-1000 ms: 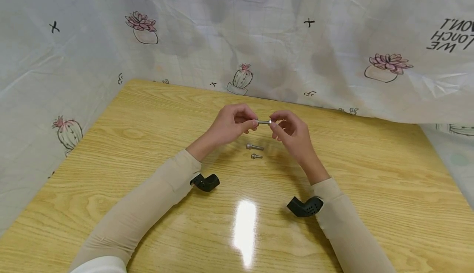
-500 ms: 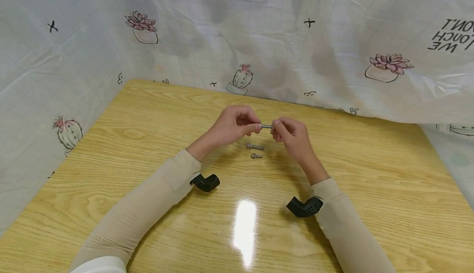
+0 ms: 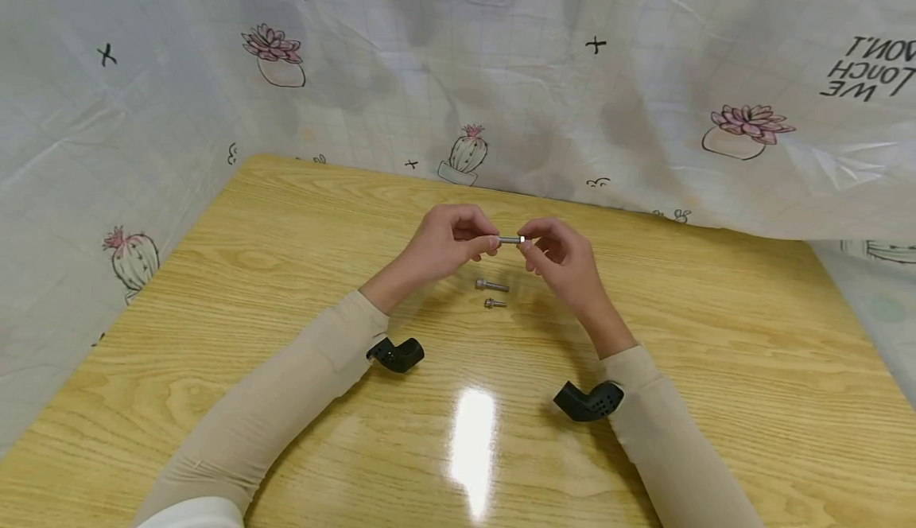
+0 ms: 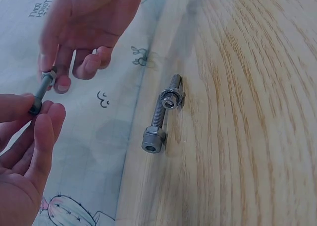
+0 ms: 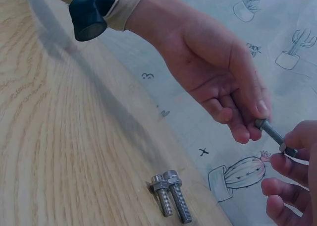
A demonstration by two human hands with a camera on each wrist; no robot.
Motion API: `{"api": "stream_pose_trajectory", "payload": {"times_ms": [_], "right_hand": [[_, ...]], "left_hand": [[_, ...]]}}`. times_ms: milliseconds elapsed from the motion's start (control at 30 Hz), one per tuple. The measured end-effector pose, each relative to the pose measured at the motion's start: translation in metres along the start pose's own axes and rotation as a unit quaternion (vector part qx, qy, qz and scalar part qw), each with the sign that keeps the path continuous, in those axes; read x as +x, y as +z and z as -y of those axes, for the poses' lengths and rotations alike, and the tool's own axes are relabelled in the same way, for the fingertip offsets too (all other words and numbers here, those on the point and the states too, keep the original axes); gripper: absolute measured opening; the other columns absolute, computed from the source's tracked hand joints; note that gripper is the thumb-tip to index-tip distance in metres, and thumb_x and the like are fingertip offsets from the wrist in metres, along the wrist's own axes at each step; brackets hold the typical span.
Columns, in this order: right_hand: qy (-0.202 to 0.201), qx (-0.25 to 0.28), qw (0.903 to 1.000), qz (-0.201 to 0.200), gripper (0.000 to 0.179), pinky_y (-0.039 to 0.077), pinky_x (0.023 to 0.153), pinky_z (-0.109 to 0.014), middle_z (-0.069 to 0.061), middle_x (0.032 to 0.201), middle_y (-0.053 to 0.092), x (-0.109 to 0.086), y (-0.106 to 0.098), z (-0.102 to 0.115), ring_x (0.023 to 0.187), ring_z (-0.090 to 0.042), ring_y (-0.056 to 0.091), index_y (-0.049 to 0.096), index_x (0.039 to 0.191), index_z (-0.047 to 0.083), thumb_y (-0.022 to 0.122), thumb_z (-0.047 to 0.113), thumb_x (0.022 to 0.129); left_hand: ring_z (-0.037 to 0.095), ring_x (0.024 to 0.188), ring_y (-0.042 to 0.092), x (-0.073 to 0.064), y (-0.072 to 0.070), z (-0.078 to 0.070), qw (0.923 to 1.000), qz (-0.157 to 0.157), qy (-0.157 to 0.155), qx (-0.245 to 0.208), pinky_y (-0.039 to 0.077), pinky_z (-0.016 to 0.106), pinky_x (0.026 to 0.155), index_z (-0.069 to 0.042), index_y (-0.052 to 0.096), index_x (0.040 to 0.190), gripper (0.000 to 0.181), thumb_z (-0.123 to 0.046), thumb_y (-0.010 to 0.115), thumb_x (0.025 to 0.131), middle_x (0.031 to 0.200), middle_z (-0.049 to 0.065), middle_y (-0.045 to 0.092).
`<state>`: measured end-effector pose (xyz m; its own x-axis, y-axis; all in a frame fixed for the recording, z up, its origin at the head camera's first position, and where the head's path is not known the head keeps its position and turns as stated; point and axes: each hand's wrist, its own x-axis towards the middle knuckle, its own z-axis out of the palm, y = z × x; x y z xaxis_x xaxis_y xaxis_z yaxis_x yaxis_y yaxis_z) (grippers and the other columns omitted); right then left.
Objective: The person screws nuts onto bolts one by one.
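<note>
Above the table, my left hand [image 3: 444, 246] pinches the head end of a metal bolt [image 3: 510, 239] between thumb and fingers. The bolt's shank points across to the right. My right hand [image 3: 568, 258] has thumb and index finger on a hex nut [image 3: 522, 239] near the other end of the shank. In the left wrist view this nut [image 4: 51, 74] sits on the bolt, against the right fingertips. Below the hands lie two more bolts: a longer socket-head bolt [image 3: 492, 285] with a nut [image 4: 155, 130] close to its head, and a shorter bolt [image 3: 495, 304].
A wood-grain table [image 3: 343, 432] spreads under both arms. Behind and to the left hangs a pale plastic sheet [image 3: 372, 106] printed with cacti. Each wrist carries a black camera mount; the left mount [image 3: 397, 355] and right mount [image 3: 588, 401] stick out inward.
Half a second ago the right fingers covered the nut; now they are spread a little and the nut shows. Both hands have shifted slightly left and up. The two lying bolts stay put.
</note>
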<state>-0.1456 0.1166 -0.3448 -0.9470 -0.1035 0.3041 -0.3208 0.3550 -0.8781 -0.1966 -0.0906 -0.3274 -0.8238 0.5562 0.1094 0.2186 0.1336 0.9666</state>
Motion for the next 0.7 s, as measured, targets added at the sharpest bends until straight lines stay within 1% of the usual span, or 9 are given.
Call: {"api": "stream_pose_trajectory", "payload": {"times_ms": [67, 133, 200, 267, 367, 467, 567, 633, 700], "right_hand": [[0.0, -0.002, 1.0, 0.002, 0.019, 0.052, 0.06, -0.026, -0.004, 0.092, 0.06, -0.0004, 0.0005, -0.0003, 0.066, -0.021, 0.055, 0.062, 0.109, -0.001, 0.06, 0.012, 0.095], [0.003, -0.004, 1.0, 0.002, 0.018, 0.051, 0.059, -0.029, -0.008, 0.09, 0.06, -0.001, 0.0007, -0.0008, 0.065, -0.021, 0.054, 0.062, 0.107, -0.001, 0.059, 0.013, 0.096], [0.007, -0.004, 1.0, 0.0, 0.017, 0.049, 0.057, -0.031, -0.013, 0.086, 0.06, -0.0013, 0.001, -0.0005, 0.064, -0.023, 0.052, 0.062, 0.103, -0.001, 0.057, 0.014, 0.098], [0.01, -0.01, 0.9999, -0.003, 0.021, 0.047, 0.055, -0.03, -0.017, 0.082, 0.059, -0.0012, 0.0015, 0.0, 0.062, -0.023, 0.052, 0.062, 0.097, -0.004, 0.054, 0.016, 0.099], [0.016, -0.031, 0.9994, -0.008, 0.033, 0.042, 0.053, -0.028, -0.016, 0.071, 0.057, -0.0008, 0.0025, 0.0009, 0.058, -0.021, 0.049, 0.062, 0.084, -0.006, 0.05, 0.02, 0.101], [0.027, -0.053, 0.9982, -0.011, 0.043, 0.038, 0.052, -0.026, -0.011, 0.063, 0.055, -0.0006, 0.0033, 0.0013, 0.055, -0.016, 0.046, 0.062, 0.075, -0.006, 0.048, 0.023, 0.103], [0.03, -0.056, 0.9979, -0.013, 0.04, 0.039, 0.053, -0.026, -0.012, 0.065, 0.056, -0.0008, 0.0035, 0.0006, 0.055, -0.019, 0.048, 0.063, 0.08, -0.003, 0.046, 0.024, 0.103], [0.027, -0.045, 0.9985, -0.015, 0.034, 0.042, 0.053, -0.027, -0.008, 0.07, 0.058, -0.0007, 0.0033, -0.0009, 0.058, -0.024, 0.05, 0.064, 0.089, -0.003, 0.047, 0.023, 0.103], [0.019, -0.031, 0.9992, -0.014, 0.025, 0.046, 0.055, -0.029, -0.008, 0.078, 0.06, -0.0011, 0.003, -0.0013, 0.062, -0.029, 0.053, 0.064, 0.1, 0.0, 0.05, 0.02, 0.102]], "left_hand": [[0.039, 0.09, 0.068, -0.0002, -0.0001, -0.0003, 1.0, 0.0, -0.001, -0.001, 0.058, 0.032, 0.072, -0.005, 0.068, 0.092, 0.004, -0.008, 0.066, 0.091, 0.091, 0.011, 0.07], [0.039, 0.09, 0.068, -0.0004, -0.0001, -0.0004, 1.0, 0.002, 0.002, -0.001, 0.058, 0.032, 0.072, -0.005, 0.068, 0.092, 0.003, -0.008, 0.066, 0.091, 0.091, 0.011, 0.07], [0.04, 0.09, 0.068, -0.0006, -0.0001, -0.0004, 0.9999, 0.006, 0.008, -0.001, 0.058, 0.036, 0.073, -0.005, 0.068, 0.092, 0.003, -0.008, 0.066, 0.091, 0.091, 0.011, 0.07], [0.04, 0.089, 0.068, -0.0008, 0.0001, 0.0, 0.9998, 0.012, 0.015, -0.002, 0.058, 0.041, 0.074, -0.005, 0.068, 0.092, 0.003, -0.007, 0.066, 0.091, 0.091, 0.011, 0.07], [0.04, 0.088, 0.068, -0.0011, 0.0005, 0.0002, 0.9994, 0.024, 0.025, -0.001, 0.057, 0.048, 0.077, -0.005, 0.068, 0.092, 0.003, -0.007, 0.067, 0.091, 0.09, 0.011, 0.07], [0.04, 0.087, 0.068, -0.0014, 0.001, 0.0004, 0.999, 0.034, 0.029, 0.001, 0.056, 0.053, 0.078, -0.005, 0.069, 0.092, 0.003, -0.007, 0.067, 0.09, 0.09, 0.011, 0.07], [0.04, 0.087, 0.068, -0.0015, 0.0014, 0.0011, 0.9991, 0.033, 0.028, 0.001, 0.055, 0.054, 0.078, -0.005, 0.069, 0.091, 0.003, -0.007, 0.067, 0.091, 0.09, 0.011, 0.071], [0.04, 0.088, 0.068, -0.0015, 0.0014, 0.0015, 0.9994, 0.026, 0.023, 0.0, 0.056, 0.052, 0.078, -0.005, 0.069, 0.092, 0.003, -0.007, 0.066, 0.091, 0.091, 0.012, 0.071], [0.04, 0.088, 0.068, -0.0015, 0.0011, 0.0014, 0.9998, 0.014, 0.016, -0.001, 0.057, 0.047, 0.076, -0.004, 0.068, 0.092, 0.004, -0.006, 0.065, 0.092, 0.091, 0.013, 0.071]]}}
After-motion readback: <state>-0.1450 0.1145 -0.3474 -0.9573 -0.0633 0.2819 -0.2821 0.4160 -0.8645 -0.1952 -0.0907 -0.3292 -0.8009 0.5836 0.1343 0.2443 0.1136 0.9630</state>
